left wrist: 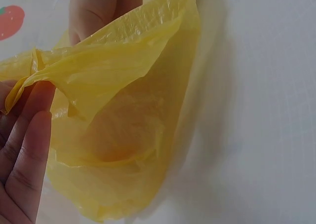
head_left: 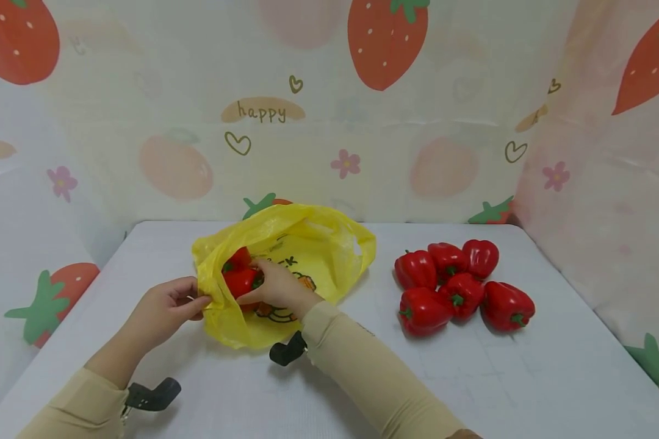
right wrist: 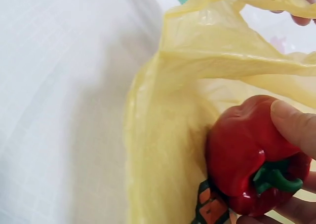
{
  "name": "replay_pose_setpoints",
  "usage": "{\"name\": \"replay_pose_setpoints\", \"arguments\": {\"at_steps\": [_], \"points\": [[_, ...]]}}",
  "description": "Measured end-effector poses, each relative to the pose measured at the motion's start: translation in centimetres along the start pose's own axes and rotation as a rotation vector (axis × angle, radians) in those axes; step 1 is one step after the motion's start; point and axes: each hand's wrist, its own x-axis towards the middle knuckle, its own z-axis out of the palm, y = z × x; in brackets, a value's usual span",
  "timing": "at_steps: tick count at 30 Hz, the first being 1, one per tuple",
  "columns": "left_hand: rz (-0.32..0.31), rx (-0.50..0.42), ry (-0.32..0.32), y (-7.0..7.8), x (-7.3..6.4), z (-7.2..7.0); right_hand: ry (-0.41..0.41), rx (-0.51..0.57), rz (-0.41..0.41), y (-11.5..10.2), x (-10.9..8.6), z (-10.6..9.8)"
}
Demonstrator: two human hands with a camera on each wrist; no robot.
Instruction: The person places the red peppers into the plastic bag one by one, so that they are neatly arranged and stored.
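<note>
A yellow plastic bag (head_left: 329, 268) lies on the table with its mouth open. My left hand (head_left: 165, 311) pinches the bag's left rim between thumb and fingers; in the left wrist view the fingers (left wrist: 29, 150) are beside the thin plastic. Inside the mouth, my right hand (head_left: 277, 286) grips a red bell pepper (right wrist: 247, 150) with a green stem, its thumb on the pepper's side. Behind that pepper, more red (head_left: 238, 257) shows in the bag, apparently another bell pepper. Plastic hides the bag's left interior.
Several red bell peppers (head_left: 456, 289) sit clustered on the white table (head_left: 554, 378), right of the bag. A strawberry-print cloth (head_left: 329, 73) stands behind and at both sides. A black wrist-camera mount (head_left: 154, 395) juts from the left sleeve, another (head_left: 288, 349) from the right.
</note>
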Motion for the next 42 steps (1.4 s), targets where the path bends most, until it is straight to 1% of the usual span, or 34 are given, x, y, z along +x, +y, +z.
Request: {"name": "replay_pose_setpoints", "arguments": {"at_steps": [4,10,15,18,24,27,31,39,42], "points": [[0.003,0.001,0.004,0.0,0.0,0.0,-0.012,0.003,-0.019,-0.1,-0.1,-0.4],[-0.005,0.014,0.010,0.1,0.0,-0.1,-0.020,-0.044,-0.057,-0.1,-0.3,-1.1],[-0.013,0.012,0.006,0.2,0.0,-0.1,-0.025,-0.055,-0.088,-0.1,-0.4,-1.7],[-0.008,0.009,0.009,0.2,0.0,-0.1,-0.035,-0.049,-0.100,0.0,-0.6,-2.2],[0.000,0.006,0.014,0.2,0.0,-0.1,-0.048,-0.064,-0.162,0.5,-1.0,-3.3],[0.001,0.004,0.013,0.1,0.0,0.0,-0.050,-0.071,-0.172,0.7,-1.3,-4.0],[0.003,0.003,0.013,0.1,0.0,0.1,-0.051,-0.052,-0.181,1.0,-1.7,-5.0],[0.006,0.003,0.019,0.1,0.0,0.1,-0.086,0.078,-0.171,1.8,-2.8,-7.2],[0.012,0.000,0.019,0.2,-0.1,0.1,-0.088,0.074,-0.186,2.2,-3.4,-8.2]]}}
